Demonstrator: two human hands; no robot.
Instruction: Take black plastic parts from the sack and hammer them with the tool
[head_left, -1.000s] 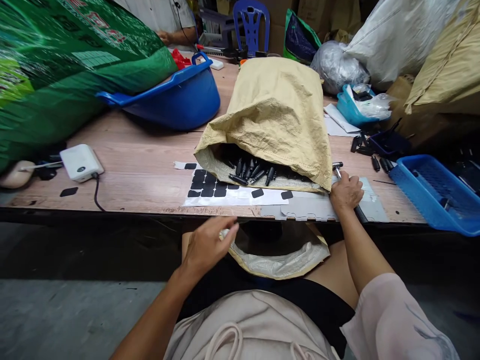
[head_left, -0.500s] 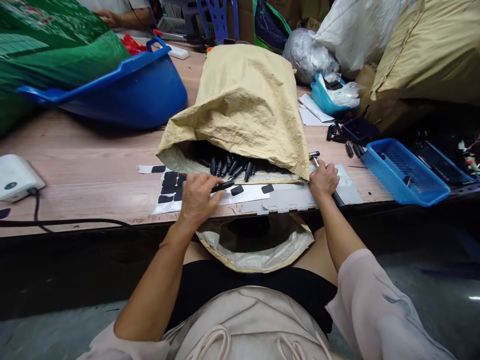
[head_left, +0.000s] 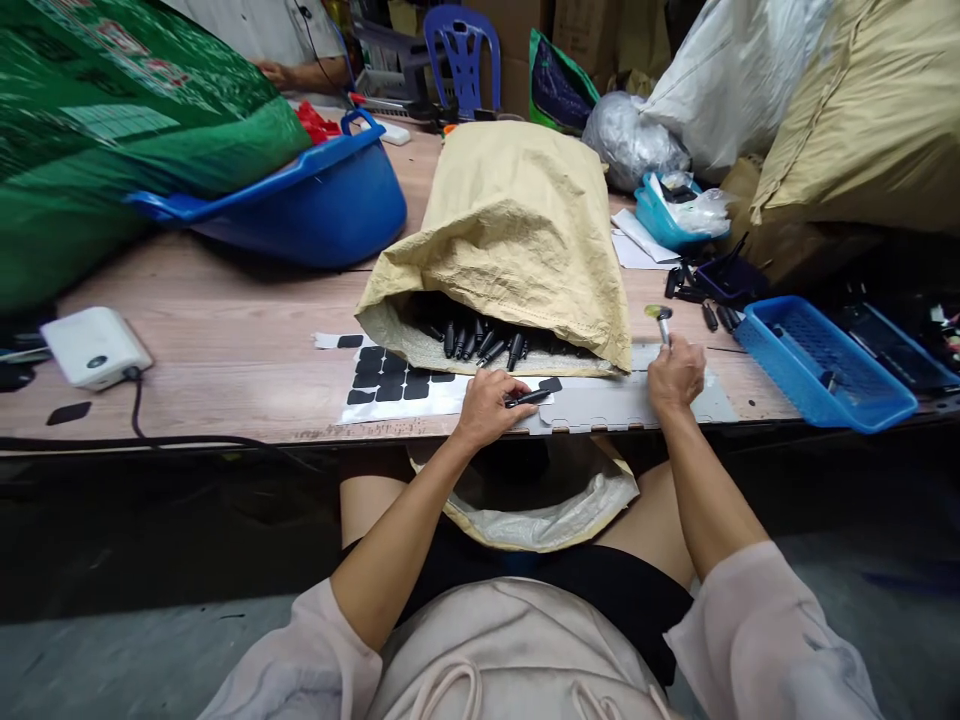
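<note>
My left hand [head_left: 487, 405] is closed on a thin black pen-like part [head_left: 529, 397], held over the grey flat panel [head_left: 600, 405] at the table's front edge. My right hand [head_left: 675, 372] grips a small metal hammer [head_left: 664, 322] whose head points away from me. A tan woven sack [head_left: 510, 230] lies open toward me, with several black parts [head_left: 480, 342] spilling from its mouth. A white sheet with black adhesive pads [head_left: 397, 380] lies left of my left hand. Another open sack [head_left: 547, 505] sits between my knees under the table edge.
A blue basin [head_left: 315, 200] and a green sack [head_left: 112, 130] fill the back left. A white device [head_left: 94, 345] with a black cord sits at the left. A blue basket [head_left: 825, 360] stands at the right. Another person's arm [head_left: 300, 70] rests at the far end.
My left hand rose from the lap sack to the table, picked up a black part and moved right onto the grey panel. My right hand lifted the hammer upright.
</note>
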